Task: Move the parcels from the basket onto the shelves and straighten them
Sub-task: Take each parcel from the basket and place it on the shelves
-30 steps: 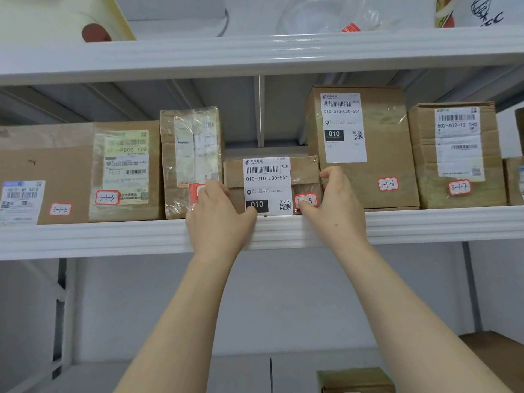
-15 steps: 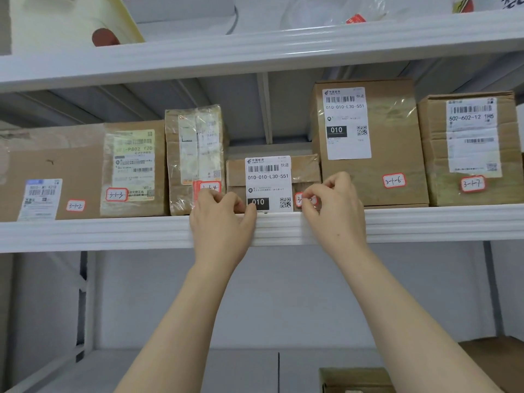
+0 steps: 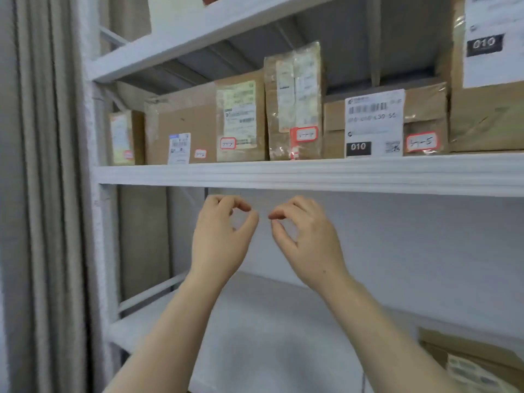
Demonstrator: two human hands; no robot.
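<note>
A row of brown cardboard parcels stands on the white middle shelf (image 3: 283, 173). The low parcel (image 3: 334, 123) with a white "010" label sits between a tall taped parcel (image 3: 295, 103) and a large box (image 3: 487, 114) at the right edge. My left hand (image 3: 224, 236) and my right hand (image 3: 306, 236) hang side by side just below the shelf's front rim. Their fingers are loosely curled and hold nothing. Neither hand touches a parcel. No basket is in view.
A wide box (image 3: 184, 123) and a small parcel (image 3: 124, 137) fill the shelf's left end. On the lower shelf (image 3: 269, 321) another parcel (image 3: 476, 361) sits at the far right. A grey curtain (image 3: 42, 194) hangs left of the rack's upright.
Both hands have let go of the low "010" parcel and dropped below the shelf rim. The view has swung left and closer.
</note>
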